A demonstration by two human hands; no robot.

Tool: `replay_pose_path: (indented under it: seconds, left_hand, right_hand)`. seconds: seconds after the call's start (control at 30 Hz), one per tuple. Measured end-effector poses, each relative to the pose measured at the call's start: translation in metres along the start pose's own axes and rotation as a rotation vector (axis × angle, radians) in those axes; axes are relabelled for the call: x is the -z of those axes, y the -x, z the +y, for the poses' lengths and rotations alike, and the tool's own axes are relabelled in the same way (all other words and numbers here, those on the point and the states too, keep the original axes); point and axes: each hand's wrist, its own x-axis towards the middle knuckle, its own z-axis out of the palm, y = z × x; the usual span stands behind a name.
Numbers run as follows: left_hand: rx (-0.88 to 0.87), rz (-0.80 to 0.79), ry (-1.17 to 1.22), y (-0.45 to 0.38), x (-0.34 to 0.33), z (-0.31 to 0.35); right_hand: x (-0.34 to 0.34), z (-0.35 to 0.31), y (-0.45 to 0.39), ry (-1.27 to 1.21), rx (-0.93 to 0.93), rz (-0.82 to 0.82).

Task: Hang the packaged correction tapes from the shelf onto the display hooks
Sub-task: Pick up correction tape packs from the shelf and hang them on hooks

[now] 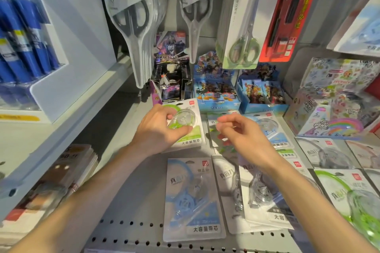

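Nearest on the grey shelf lies a blue correction tape pack, flat, with clear-blistered packs overlapping just to its right. Farther in, the left hand grips a green correction tape pack (thumb on its near edge, fingers over the blister), lifted slightly above the shelf. The right hand hovers beside it over more packs, fingers loosely curled, holding nothing. Card boxes stand at the far back, with packaged scissors hanging above.
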Motion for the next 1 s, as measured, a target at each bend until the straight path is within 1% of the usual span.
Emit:
replay_pose_path:
  seconds: [0.1,0.17,0.27,0.37,0.43,0.53,0.57,0.67,0.73,0.8,0.87,1.0]
  left_hand:
    - [-0.165,0.077,0.078,0.015,0.013,0.014]
    - [-0.239,0.079,0.097,0.023,0.016,0.023]
    - [-0.266,0.023,0.107,0.031,0.018,0.031]
    - [-0.243,-0.045,0.183,0.033,0.019,0.031]
    - [-0.198,-0.129,0.194,0.038,0.020,0.027]
    - [-0.236,-0.274,0.169,0.051,0.017,0.020]
    - [-0.246,-0.352,0.142,0.056,0.015,0.020]
    - [-0.245,-0.592,-0.066,0.066,0.008,0.020]
    - [-0.269,-0.649,-0.111,0.069,0.005,0.020]
    - [-0.283,-0.630,-0.087,0.066,0.006,0.018]
    - [-0.312,-0.545,-0.091,0.062,0.009,0.014]
    - [-0.423,-0.161,-0.054,0.062,0.009,0.007]
  right_hand:
    - [-0.016,-0.014,-0.005,-0.057,-0.021,-0.020]
    - [-0.026,-0.022,-0.007,-0.092,-0.034,-0.059]
    - [-0.033,-0.023,-0.007,-0.198,-0.082,-0.092]
    - [-0.025,-0.015,-0.004,-0.315,-0.089,-0.013]
    - [-0.012,-0.009,-0.002,-0.274,-0.068,0.081]
    - [0.010,0.005,0.000,-0.259,-0.060,0.176]
    - [0.016,0.008,0.000,-0.270,-0.066,0.191]
    - [0.021,0.013,0.004,-0.284,-0.064,0.211]
    - [0.020,0.017,0.004,-0.273,-0.061,0.208]
    - [0.019,0.019,0.003,-0.255,-0.052,0.209]
    - [0.018,0.020,0.002,-0.243,-0.050,0.205]
    - [0.016,0.018,0.001,-0.258,-0.049,0.196]
